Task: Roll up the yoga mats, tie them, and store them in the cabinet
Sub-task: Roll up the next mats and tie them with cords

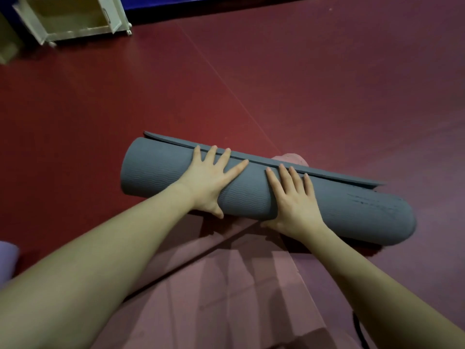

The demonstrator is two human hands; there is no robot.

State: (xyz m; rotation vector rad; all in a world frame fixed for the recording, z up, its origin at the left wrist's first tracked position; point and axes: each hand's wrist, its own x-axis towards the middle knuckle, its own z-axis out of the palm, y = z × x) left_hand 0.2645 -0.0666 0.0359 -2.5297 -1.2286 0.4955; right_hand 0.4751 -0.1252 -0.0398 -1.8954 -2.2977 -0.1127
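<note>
A grey yoga mat (352,210) lies rolled into a thick cylinder on the dark red floor, slanting from upper left to lower right. Its loose outer edge sticks up as a thin flap along the far side. My left hand (211,177) lies flat on the roll left of its middle, fingers spread and straight. My right hand (294,197) presses flat on the roll just right of the middle, fingertips reaching the flap. The pale cabinet (75,28) stands open at the far upper left, on small wheels.
A pink mat (226,293) lies spread under my arms in the foreground, and a pink rounded shape (294,159) shows behind the grey roll. A lilac object (7,263) sits at the left edge. A black strap (359,331) lies at lower right.
</note>
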